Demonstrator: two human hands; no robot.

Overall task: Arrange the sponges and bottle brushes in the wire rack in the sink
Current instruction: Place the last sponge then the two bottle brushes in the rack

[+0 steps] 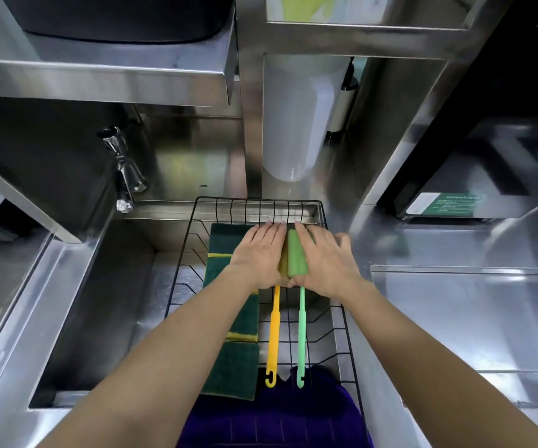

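Note:
A black wire rack (321,218) sits in the steel sink (99,318). Along its left side lie several green-and-yellow sponges (224,240) in a row. Two bottle brushes lie side by side in the rack's middle, one yellow (274,334) and one green (297,253), handles pointing toward me. My left hand (258,253) lies flat against the left of the brush heads. My right hand (329,260) presses against their right side. The brush heads are squeezed between both hands, and the yellow head is mostly hidden.
A chrome tap (122,169) stands at the sink's back left. A white cylinder container (293,124) stands behind the rack. A steel counter (471,318) stretches to the right, a steel shelf (99,76) hangs above. Purple cloth (280,421) shows at the rack's near end.

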